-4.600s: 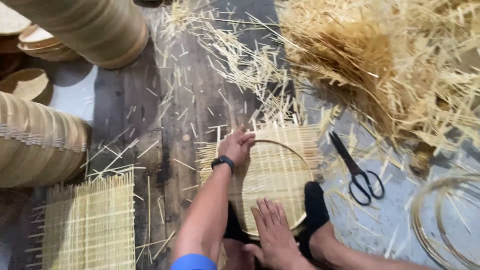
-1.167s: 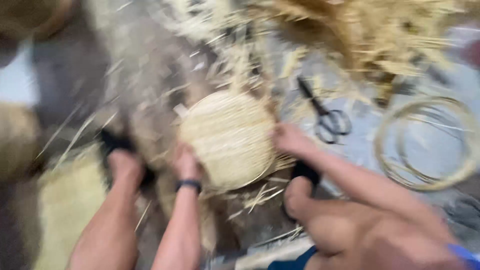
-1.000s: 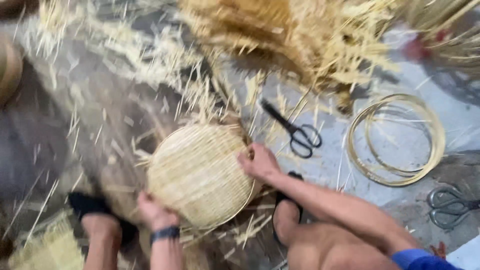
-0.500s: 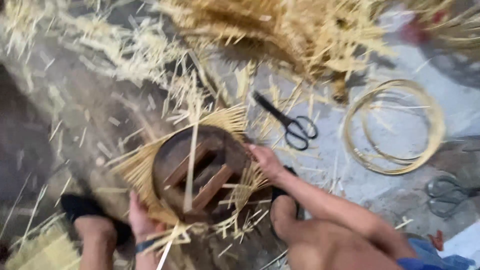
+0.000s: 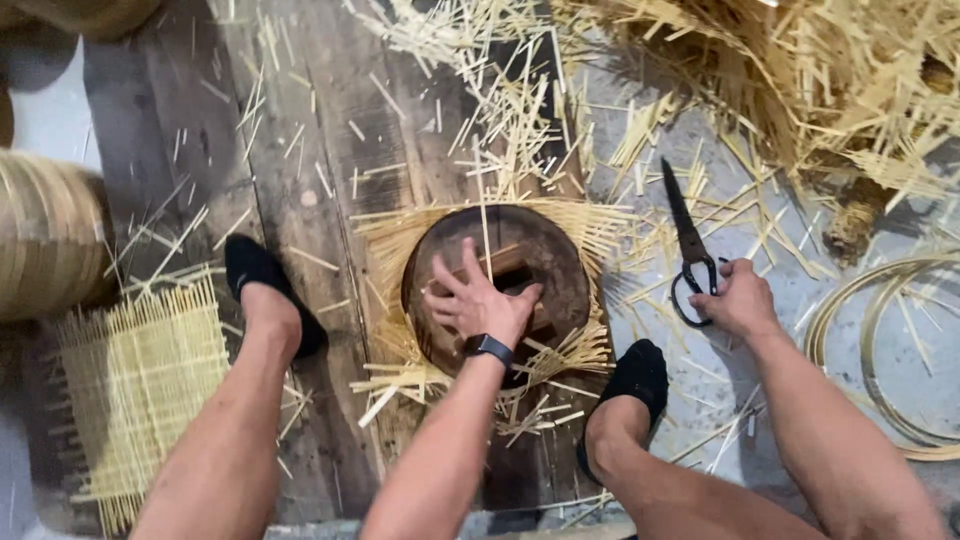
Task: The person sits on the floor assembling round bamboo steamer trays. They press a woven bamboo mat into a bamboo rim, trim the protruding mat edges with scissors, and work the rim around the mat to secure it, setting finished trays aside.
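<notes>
Countless straw clippings (image 5: pixel 500 100) covered the plank floor (image 5: pixel 300 150). Left hand (image 5: pixel 480 300) pressed, fingers spread wide, on the round wooden mould (image 5: pixel 560 270) at centre; right hand (image 5: pixel 740 298), at 3 o'clock, gripped the scissors (image 5: pixel 688 240).

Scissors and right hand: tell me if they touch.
Touching. The head view shows the right hand closed around the loop handles of the black scissors lying on the floor.

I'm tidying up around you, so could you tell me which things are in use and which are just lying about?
In use:
left hand pressing the round wooden mould
woven mat beneath it
right hand on the scissors

Lying about:
square woven mat
bamboo hoops
strip pile
</notes>
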